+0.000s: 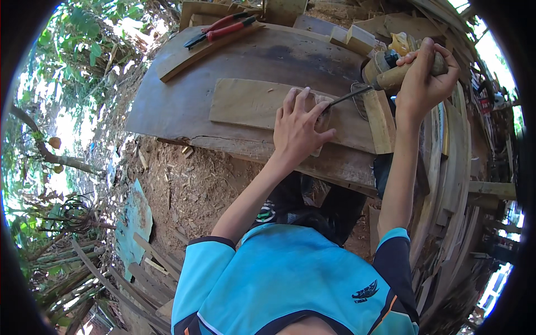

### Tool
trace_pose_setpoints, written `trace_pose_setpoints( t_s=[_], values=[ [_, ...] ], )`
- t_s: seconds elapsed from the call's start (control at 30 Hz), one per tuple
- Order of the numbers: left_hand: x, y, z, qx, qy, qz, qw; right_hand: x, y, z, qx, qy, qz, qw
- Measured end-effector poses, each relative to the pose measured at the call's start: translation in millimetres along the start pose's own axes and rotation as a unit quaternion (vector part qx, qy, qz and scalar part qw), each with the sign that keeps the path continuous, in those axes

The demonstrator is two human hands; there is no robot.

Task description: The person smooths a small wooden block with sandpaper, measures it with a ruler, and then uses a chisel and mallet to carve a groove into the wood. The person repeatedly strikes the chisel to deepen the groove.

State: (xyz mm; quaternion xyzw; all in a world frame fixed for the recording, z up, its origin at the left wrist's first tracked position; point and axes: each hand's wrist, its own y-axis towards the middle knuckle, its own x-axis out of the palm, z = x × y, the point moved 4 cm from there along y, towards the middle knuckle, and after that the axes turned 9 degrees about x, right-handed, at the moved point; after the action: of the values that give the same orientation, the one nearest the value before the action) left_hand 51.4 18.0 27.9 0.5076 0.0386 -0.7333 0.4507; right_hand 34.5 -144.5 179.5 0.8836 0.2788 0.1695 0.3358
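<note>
My right hand (427, 81) is closed round the thick wooden handle of a chisel (350, 96), raised at the right of the bench. Its thin dark metal shaft slants down to the left, and its tip ends beside the fingers of my left hand (300, 124). That hand presses down with its fingers spread, on the right part of a flat wooden board (240, 104). A pale edge of a small piece shows under it, mostly hidden by the palm. The board lies on a broad wooden bench top (184, 106) with a cracked front edge.
Red-handled pliers (226, 30) rest on a wooden strip (206, 51) at the far left. Wood blocks (360, 40) sit at the back, and another block (379, 121) stands right of my left hand. Stacked planks (446, 184) line the right side. Wood scraps lie on the dirt floor (195, 184).
</note>
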Motion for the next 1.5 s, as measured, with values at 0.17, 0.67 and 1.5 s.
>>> trace_pose_setpoints(
  t_s=[0.17, 0.67, 1.5],
  values=[
    [1, -1, 0, 0.004, 0.013, -0.004, 1.0, 2, -1, -6, -0.011, 0.011, -0.008, 1.0],
    [-3, 1, -1, -0.065, 0.01, -0.022, 0.998, 6, -19, -12, -0.064, -0.019, -0.054, 0.996],
    [-1, 1, 2, -0.038, 0.016, -0.02, 0.999, 11, -19, 3, 0.158, 0.22, -0.083, 0.959]
  ],
)
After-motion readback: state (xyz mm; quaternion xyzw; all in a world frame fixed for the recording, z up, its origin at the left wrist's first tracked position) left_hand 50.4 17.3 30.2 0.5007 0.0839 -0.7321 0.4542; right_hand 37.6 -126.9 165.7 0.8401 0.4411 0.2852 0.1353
